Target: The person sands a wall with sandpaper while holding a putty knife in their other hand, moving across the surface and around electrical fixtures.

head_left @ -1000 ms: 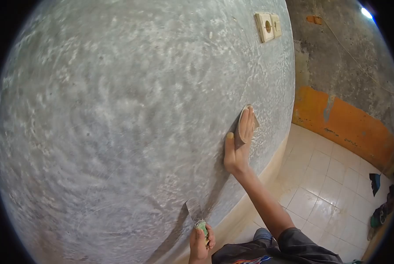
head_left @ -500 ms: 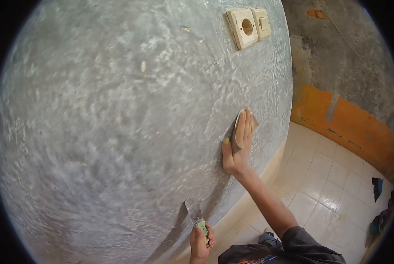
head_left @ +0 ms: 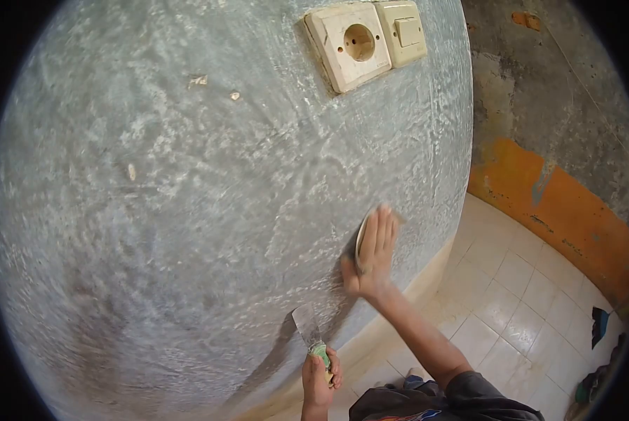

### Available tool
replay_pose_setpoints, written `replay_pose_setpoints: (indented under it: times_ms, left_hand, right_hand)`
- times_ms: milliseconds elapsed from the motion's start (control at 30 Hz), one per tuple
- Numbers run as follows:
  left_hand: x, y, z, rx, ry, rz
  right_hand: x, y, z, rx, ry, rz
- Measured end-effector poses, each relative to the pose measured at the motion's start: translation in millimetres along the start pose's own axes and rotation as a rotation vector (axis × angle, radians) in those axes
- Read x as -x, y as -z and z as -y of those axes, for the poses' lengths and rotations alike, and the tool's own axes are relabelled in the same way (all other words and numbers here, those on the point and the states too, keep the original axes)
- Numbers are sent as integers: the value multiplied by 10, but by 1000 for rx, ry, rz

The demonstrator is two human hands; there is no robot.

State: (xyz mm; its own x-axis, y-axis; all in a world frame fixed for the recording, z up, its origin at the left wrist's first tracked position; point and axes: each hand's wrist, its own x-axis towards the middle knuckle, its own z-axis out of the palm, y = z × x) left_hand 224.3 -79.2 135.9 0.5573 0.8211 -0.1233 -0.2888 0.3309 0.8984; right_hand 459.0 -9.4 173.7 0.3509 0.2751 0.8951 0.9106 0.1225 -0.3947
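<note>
My right hand (head_left: 372,254) lies flat against the grey-green mottled wall (head_left: 209,231), fingers stretched upward. Under its palm it presses a thin pale sheet, perhaps sandpaper, whose curled edge shows at the left of the fingers. Lower down, my left hand (head_left: 320,379) is wrapped round the green handle of a putty knife (head_left: 309,328). The knife's metal blade points up, close to the wall; whether it touches is unclear.
A power socket (head_left: 349,48) and a light switch (head_left: 403,33) sit on the wall above. To the right are a bare grey and orange wall (head_left: 549,196), a tiled floor (head_left: 500,302) and dark items at the far right edge.
The view has moved nearer the wall, so the socket and switch look larger. My right hand has slid down the wall with the sheet. My left hand keeps its hold on the putty knife.
</note>
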Motion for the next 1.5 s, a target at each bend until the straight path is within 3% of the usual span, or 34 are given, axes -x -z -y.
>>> replay_pose_setpoints:
  times_ms: [133, 233, 333, 500, 600, 800, 900, 1033, 1100, 1267, 1333, 1433, 1500]
  left_hand:
    - [-42, 18, -8, -3, 6, 29]
    - [-110, 40, 39, 32, 13, 84]
    - [-194, -17, 57, 39, 39, 131]
    - [-277, -101, -20, -32, 58, 144]
    - [-300, -56, -19, -25, 83, 162]
    - [-370, -10, 80, 109, 144, 245]
    - [-403, -47, 42, 102, 159, 247]
    - [-424, -49, 63, 92, 178, 261]
    - [-464, -84, 74, 100, 181, 261]
    - [-587, -335, 169, 101, 138, 220]
    - [-638, -475, 182, 82, 116, 218]
    - [-684, -668, 248, 63, 74, 183]
    - [-738, -814, 325, 71, 48, 153]
  right_hand:
    - [21, -30, -5, 16, -60, -41]
    - [775, -242, 15, -11, -93, -20]
    - [1042, -259, 7, -59, -110, 16]
    - [-319, 140, -126, -9, -102, -125]
    - [-381, 173, -132, 10, -137, -110]
    - [948, -205, -54, -17, -199, -57]
    - [740, -119, -169, -6, -179, -39]
    - [-405, 214, -440, -24, -142, -132]
    - [-403, 203, -479, -18, -136, -125]
    - [572, 6, -505, 39, -117, -43]
    - [845, -13, -614, -44, -79, 93]
    - [89, 199, -866, 40, 47, 42]
    - [-632, 435, -948, 52, 8, 24]
